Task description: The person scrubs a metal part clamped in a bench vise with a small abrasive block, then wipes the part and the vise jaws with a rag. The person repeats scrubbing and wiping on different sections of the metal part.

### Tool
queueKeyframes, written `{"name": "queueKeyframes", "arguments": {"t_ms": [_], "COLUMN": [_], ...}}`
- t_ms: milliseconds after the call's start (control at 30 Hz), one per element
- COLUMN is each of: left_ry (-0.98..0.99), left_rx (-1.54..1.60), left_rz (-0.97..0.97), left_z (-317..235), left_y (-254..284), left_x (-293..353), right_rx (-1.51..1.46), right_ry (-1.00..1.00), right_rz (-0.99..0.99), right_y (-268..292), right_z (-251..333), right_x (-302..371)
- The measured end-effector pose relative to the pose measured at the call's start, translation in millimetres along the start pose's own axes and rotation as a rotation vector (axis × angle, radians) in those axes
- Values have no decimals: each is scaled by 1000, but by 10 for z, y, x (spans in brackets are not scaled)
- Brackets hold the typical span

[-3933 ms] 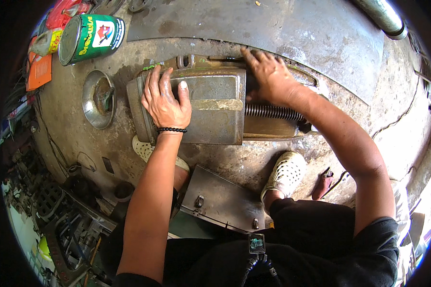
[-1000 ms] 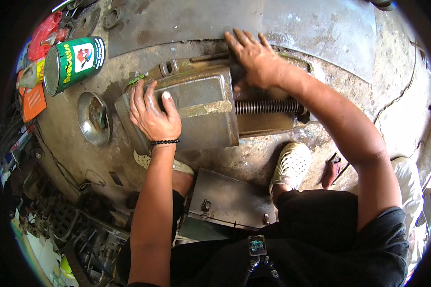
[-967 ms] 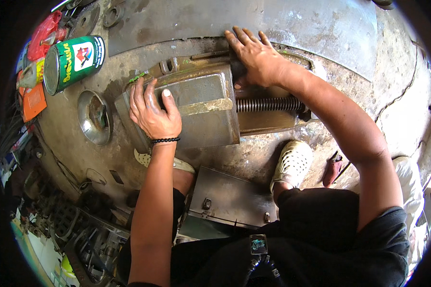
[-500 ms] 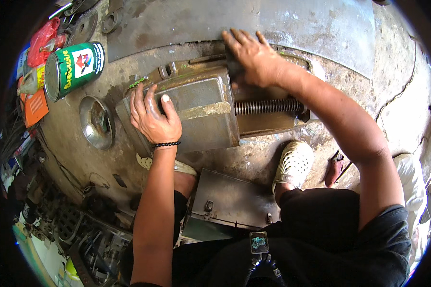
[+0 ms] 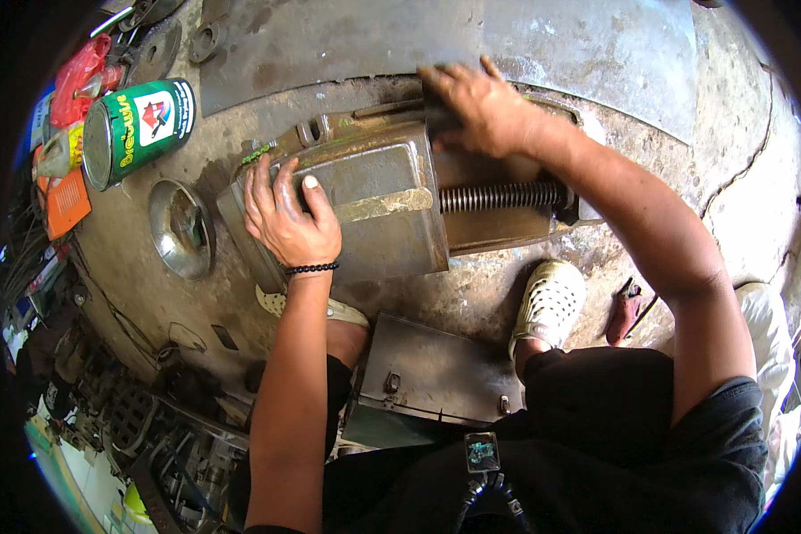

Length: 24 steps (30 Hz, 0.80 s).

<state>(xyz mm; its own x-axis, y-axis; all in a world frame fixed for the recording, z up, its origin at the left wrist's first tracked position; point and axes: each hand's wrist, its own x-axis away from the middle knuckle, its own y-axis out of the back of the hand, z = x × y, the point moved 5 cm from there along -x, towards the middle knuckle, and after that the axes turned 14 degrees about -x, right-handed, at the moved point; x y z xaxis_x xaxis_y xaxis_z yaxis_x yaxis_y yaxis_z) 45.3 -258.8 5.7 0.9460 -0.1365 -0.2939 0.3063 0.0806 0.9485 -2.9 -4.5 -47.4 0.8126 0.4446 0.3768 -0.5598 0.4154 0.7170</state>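
Note:
A large, greasy steel machine vise (image 5: 365, 240) lies on the floor in front of me, its threaded screw (image 5: 503, 197) bare on the right side. My left hand (image 5: 291, 216) rests flat on the vise's left end, fingers spread and thumb raised, with a beaded bracelet at the wrist. Across the far side of the vise reaches my right hand (image 5: 481, 109), fingers bent over a dark flat piece (image 5: 438, 117) pressed against the block's far right edge. Slight blur and the hand itself hide most of that piece.
Left of the vise are a metal bowl (image 5: 163, 242), a green can (image 5: 123, 133) and an orange flat piece (image 5: 67, 203). A metal sheet (image 5: 347, 44) lies beyond. Nearer me are a metal box (image 5: 436, 369), my clog (image 5: 550, 307) and a reddish tool (image 5: 625, 316).
My right hand has shifted slightly right and nearer along the vise's far edge, its fingers more bent. The left hand keeps its place on the vise; the whole view has moved a little.

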Motion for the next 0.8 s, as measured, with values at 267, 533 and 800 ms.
{"name": "queueKeyframes", "arguments": {"t_ms": [267, 533, 800], "left_ry": [9, 12, 13], "left_rx": [5, 5, 0], "left_rz": [5, -1, -4], "left_z": [5, 21, 4], "left_y": [-8, -10, -1], "left_x": [3, 7, -3], "right_rx": [-100, -57, -94], "right_ry": [2, -44, -6], "right_rz": [-50, 70, 84], "right_y": [-6, -53, -130], "right_z": [-6, -83, -124], "right_x": [22, 6, -13]}}
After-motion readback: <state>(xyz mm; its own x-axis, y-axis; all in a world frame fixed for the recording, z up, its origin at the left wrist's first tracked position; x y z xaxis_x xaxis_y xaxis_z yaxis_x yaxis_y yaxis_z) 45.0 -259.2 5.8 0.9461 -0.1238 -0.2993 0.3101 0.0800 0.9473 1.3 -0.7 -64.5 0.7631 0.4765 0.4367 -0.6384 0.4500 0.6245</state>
